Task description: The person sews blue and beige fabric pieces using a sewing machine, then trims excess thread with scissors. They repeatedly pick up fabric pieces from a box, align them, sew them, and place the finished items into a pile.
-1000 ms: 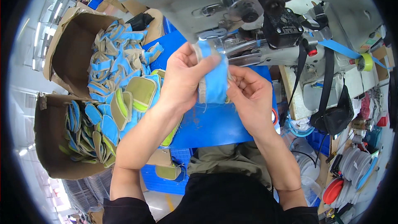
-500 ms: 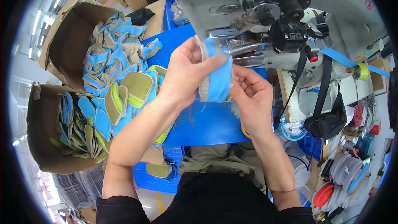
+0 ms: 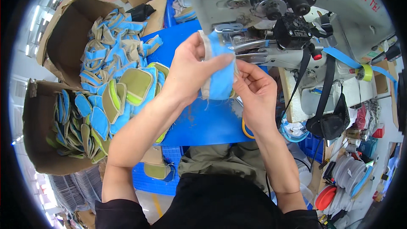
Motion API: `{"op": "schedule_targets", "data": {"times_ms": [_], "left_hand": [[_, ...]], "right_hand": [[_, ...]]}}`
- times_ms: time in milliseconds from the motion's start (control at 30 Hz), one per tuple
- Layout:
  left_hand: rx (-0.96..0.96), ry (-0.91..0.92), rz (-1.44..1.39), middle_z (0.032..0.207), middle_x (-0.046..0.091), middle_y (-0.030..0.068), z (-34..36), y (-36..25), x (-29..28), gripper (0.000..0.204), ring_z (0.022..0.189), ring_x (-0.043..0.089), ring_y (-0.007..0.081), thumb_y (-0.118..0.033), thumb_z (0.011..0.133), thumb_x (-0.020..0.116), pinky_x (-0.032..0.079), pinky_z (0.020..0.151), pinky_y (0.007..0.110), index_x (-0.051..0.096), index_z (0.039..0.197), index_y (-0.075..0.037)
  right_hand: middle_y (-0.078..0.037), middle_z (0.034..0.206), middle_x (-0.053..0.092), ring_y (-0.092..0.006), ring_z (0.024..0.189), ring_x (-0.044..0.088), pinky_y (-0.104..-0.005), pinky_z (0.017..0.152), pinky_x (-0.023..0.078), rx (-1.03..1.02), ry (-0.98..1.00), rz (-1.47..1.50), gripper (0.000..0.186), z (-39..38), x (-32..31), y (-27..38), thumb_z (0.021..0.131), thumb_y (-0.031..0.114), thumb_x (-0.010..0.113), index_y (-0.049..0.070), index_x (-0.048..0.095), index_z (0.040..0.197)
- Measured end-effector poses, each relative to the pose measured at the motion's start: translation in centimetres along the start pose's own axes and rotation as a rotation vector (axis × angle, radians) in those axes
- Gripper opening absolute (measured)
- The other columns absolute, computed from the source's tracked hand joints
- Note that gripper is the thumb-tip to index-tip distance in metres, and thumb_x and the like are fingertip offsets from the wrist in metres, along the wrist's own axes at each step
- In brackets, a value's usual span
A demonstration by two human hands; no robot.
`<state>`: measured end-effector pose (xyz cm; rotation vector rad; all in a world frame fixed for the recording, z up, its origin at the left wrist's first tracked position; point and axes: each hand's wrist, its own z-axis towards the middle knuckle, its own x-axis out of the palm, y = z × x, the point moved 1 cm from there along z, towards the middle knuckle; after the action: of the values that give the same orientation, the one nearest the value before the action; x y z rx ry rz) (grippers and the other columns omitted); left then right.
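Between my two hands is a blue fabric piece [image 3: 221,82] with a beige edge and loose threads, raised in front of the sewing machine [image 3: 263,29]. My left hand [image 3: 193,65] grips its left side, thumb lying across the blue face. Fingers of my right hand [image 3: 256,85] pinch the right edge. The upper end of the piece is close to the machine's metal guide [image 3: 250,44]; whether they touch I cannot tell. A blue tabletop [image 3: 199,125] lies below my hands.
On the left, a heap of blue and beige fabric pieces [image 3: 110,55] lies by a cardboard box [image 3: 63,29]. Olive and blue pads [image 3: 135,82] spill near another box [image 3: 36,123]. Orange-handled scissors [image 3: 247,130] rest at the table's right. Blue tape [image 3: 343,58] runs past a yellow-green roll [image 3: 364,73].
My hands keep the same grip on the fabric piece, with hardly any motion. The view has shifted slightly, and more of the orange scissor handle shows. A blue item now appears by the person at the back.
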<state>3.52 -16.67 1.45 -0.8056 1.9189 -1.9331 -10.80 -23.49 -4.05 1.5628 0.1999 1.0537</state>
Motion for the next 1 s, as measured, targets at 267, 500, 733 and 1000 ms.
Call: {"op": "schedule_targets", "data": {"times_ms": [267, 500, 733, 1000], "left_hand": [[-0.084, -0.010, 0.015, 0.106, 0.074, 0.0103, 0.6, -0.3, 0.1, 0.044, 0.091, 0.072, 0.0152, 0.000, 0.086, 0.080, 0.061, 0.078, 0.031, 0.059, 0.124, 0.002], [-0.192, 0.061, -0.097, 0.105, 0.075, 0.0063, -2.6, 0.1, -0.9, 0.025, 0.093, 0.073, 0.0126, -0.016, 0.098, 0.073, 0.060, 0.084, 0.030, 0.069, 0.118, -0.002], [-0.520, -0.032, -0.420, 0.119, 0.073, 0.0117, -2.8, 0.3, -0.9, 0.032, 0.106, 0.073, 0.0226, -0.024, 0.105, 0.063, 0.062, 0.090, 0.038, 0.064, 0.130, -0.002], [-0.476, -0.049, -0.416, 0.124, 0.068, 0.0169, -3.1, 0.1, -0.6, 0.035, 0.114, 0.067, 0.0278, -0.025, 0.106, 0.062, 0.056, 0.098, 0.042, 0.061, 0.131, -0.001]], "right_hand": [[-0.007, 0.109, 0.073, -0.0085, 0.092, 0.066, -0.0232, 0.083, 0.054, 0.000, -0.006, -0.028, 0.033, 0.4, -0.1, 0.1, 0.096, 0.001, 0.071, -0.006, 0.066, 0.128], [-0.004, 0.095, 0.073, -0.0079, 0.082, 0.067, -0.0229, 0.073, 0.055, 0.015, 0.024, -0.050, 0.028, 0.4, -0.1, 0.9, 0.094, -0.001, 0.071, -0.005, 0.069, 0.121], [-0.008, 0.086, 0.074, -0.0138, 0.077, 0.069, -0.0295, 0.071, 0.056, -0.086, 0.034, -0.060, 0.035, 0.2, -1.1, 0.1, 0.084, 0.011, 0.079, -0.004, 0.072, 0.115], [-0.008, 0.083, 0.074, -0.0138, 0.076, 0.069, -0.0309, 0.070, 0.056, -0.097, 0.051, -0.218, 0.030, -0.4, -1.6, 0.9, 0.084, 0.011, 0.077, -0.003, 0.074, 0.110]]}}
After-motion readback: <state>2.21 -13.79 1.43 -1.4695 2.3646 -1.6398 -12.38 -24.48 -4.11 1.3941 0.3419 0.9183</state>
